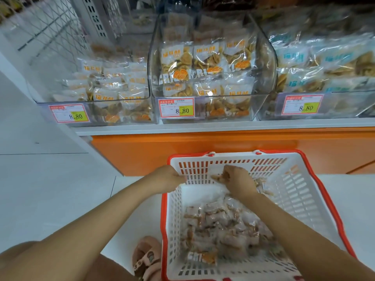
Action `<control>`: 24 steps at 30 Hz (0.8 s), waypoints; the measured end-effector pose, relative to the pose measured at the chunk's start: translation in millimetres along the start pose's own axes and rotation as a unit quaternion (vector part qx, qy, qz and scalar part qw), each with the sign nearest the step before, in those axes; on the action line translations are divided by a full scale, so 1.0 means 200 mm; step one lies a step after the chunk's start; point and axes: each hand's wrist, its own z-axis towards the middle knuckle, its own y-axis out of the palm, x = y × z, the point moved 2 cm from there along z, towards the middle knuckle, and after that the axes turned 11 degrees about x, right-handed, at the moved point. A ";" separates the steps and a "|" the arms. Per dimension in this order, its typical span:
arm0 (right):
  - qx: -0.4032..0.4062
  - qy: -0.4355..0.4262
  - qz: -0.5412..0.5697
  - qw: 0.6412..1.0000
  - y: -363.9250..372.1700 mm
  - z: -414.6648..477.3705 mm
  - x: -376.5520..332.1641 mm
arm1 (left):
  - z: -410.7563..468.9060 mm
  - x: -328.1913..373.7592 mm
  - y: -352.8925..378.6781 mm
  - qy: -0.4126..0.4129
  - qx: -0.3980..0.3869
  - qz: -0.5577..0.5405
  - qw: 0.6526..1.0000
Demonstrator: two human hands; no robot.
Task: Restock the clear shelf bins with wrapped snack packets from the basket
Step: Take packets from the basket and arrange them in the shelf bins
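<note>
Left hand (pixel 172 177) clamped on the far left corner of the basket (pixel 294 189), fingers curled over the white lattice wall just under the red rim. Right hand (pixel 238 182) down inside the basket near its far wall, fingers bent round the held packets (pixel 217 177), brown pieces showing at the fingertips; too blurred for a count. Below that wrist, on the basket floor toward the near side, the loose packets (pixel 223 230), a heap of clear wrappers with brown contents. Basket on the pale floor (pixel 50 179), just before the orange base panel (pixel 182 147). Above, on the white shelf (pixel 203 126), three clear bins side by side: left bin (pixel 91 92) part filled with orange-printed packets, middle bin (pixel 211 63) stacked high with the same, right bin (pixel 324 63) holding blue-printed ones. A price label (pixel 176 108) reading 8.80 on the middle bin's front, similar labels on the other two. Near the basket's near left corner, a tan sandal (pixel 147 258).
</note>
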 end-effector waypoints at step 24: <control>0.089 -0.112 0.449 0.882 -1.04 -0.03 -0.36 | -0.23 0.52 -0.30 0.288 0.194 -0.277 0.896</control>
